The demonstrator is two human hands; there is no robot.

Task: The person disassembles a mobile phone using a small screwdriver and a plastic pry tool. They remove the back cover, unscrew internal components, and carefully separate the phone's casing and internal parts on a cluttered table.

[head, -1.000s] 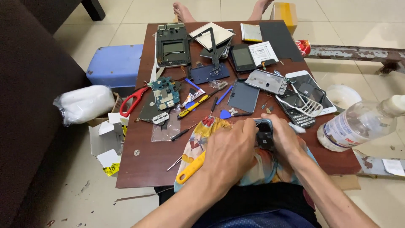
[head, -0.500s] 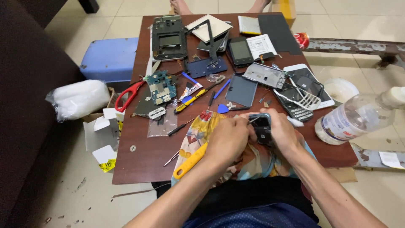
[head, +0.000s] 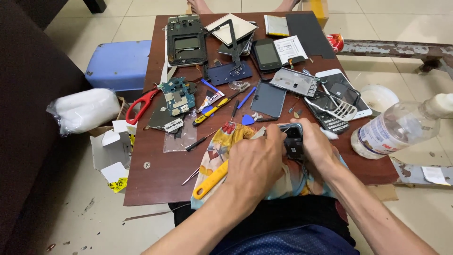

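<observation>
— What has changed since a second ago?

— Little. Both hands have stayed on the small dark phone body [head: 293, 140] at the near edge of the brown surface [head: 155, 174]; the view has drifted a bit, so the clutter sits slightly higher and to the left.

— Run across it from the left.

— Red-handled scissors [head: 139, 105] at the left edge, then a green circuit board [head: 176, 96], a yellow-handled screwdriver [head: 210, 109], and a patterned cloth [head: 218, 152] with a yellow tool [head: 211, 179] lying on it. The left hand [head: 257, 163] rests over the cloth, its grip closed on the phone body's left side. The right hand [head: 317, 147] is clamped on its right side. Farther right, a white keypad phone [head: 336, 107] and a clear plastic bottle [head: 394, 130] lying at the surface's right edge.
</observation>
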